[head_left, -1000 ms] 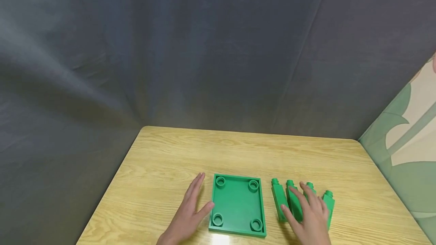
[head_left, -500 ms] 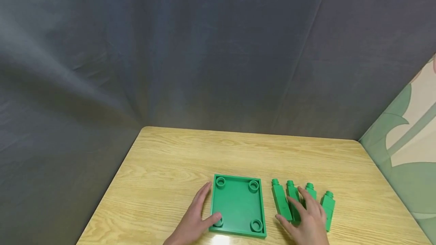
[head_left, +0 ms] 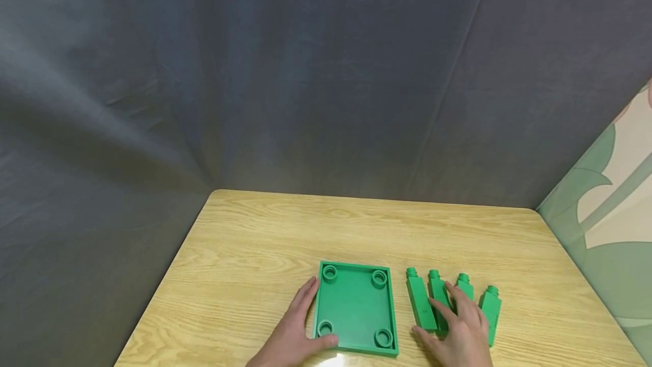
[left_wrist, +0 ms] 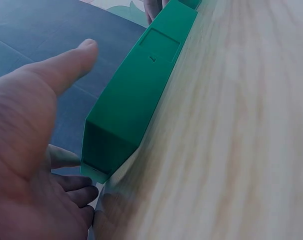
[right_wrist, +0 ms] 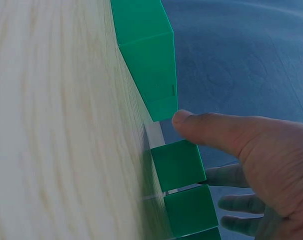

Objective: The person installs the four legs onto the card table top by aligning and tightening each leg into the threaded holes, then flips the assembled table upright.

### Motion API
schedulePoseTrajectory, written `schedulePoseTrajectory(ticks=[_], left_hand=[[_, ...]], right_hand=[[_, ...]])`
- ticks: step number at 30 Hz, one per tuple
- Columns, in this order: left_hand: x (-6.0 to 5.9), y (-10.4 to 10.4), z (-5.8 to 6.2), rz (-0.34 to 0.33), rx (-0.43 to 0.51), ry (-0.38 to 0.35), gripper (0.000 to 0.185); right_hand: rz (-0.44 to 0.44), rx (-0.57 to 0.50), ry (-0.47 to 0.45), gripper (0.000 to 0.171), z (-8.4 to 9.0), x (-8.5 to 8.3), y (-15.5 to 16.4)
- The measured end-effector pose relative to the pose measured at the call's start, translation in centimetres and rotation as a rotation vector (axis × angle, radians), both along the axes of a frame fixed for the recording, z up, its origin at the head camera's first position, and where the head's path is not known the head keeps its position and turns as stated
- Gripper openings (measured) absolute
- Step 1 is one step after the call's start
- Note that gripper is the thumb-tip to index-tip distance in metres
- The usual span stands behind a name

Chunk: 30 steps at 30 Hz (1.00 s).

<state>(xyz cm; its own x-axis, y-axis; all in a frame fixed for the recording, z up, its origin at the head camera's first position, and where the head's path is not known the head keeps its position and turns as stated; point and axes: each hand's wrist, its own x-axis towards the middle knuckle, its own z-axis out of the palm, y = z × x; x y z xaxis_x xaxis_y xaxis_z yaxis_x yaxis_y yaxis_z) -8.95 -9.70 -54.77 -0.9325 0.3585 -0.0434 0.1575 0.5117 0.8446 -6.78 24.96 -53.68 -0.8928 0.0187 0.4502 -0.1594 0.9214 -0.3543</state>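
A square green plastic panel point(head_left: 356, 304) lies on the table with its raised rim and round corner sockets facing up. Along its left side stretches my left hand point(head_left: 292, 334), fingers at the left rim and thumb over the near-left corner. In the left wrist view that hand point(left_wrist: 26, 135) is spread around the panel's corner. Several green pegs point(head_left: 421, 307) with threaded ends lie to the right, threads pointing away. My right hand point(head_left: 460, 330) hovers over the middle pegs with fingers loosely bent, partly hiding them. From the right wrist, its thumb point(right_wrist: 211, 127) looks straight and apart from the peg ends point(right_wrist: 179, 165).
The wooden table point(head_left: 244, 242) reaches past the panel and pegs on all visible sides. A dark grey curtain point(head_left: 326, 101) hangs behind and to the left. Patterned fabric point(head_left: 611, 231) borders the right edge.
My left hand has moved right onto the near-left part of the panel. The right hand has drawn slightly nearer, its fingers closer together. The leftmost peg's near end has shifted slightly right.
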Motion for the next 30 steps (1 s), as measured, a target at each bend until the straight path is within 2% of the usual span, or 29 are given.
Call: schedulePoseTrajectory(ticks=[9, 18, 26, 30], left_hand=[[0.17, 0.06, 0.05, -0.005, -0.022, 0.017, 0.123], [-0.01, -0.04, -0.26, -0.022, -0.014, 0.041, 0.127], [0.05, -0.16, -0.33, -0.027, -0.004, -0.022, 0.129], [0.07, -0.10, -0.41, -0.028, -0.016, -0.014, 0.133]], right_hand=[[0.004, -0.001, -0.002, 0.065, -0.06, -0.04, 0.08], [0.005, -0.011, 0.002, 0.062, -0.07, 0.02, 0.08], [-0.032, 0.015, -0.086, 0.059, 0.15, 0.06, 0.03], [-0.030, 0.030, -0.093, 0.058, -0.02, 0.02, 0.08]])
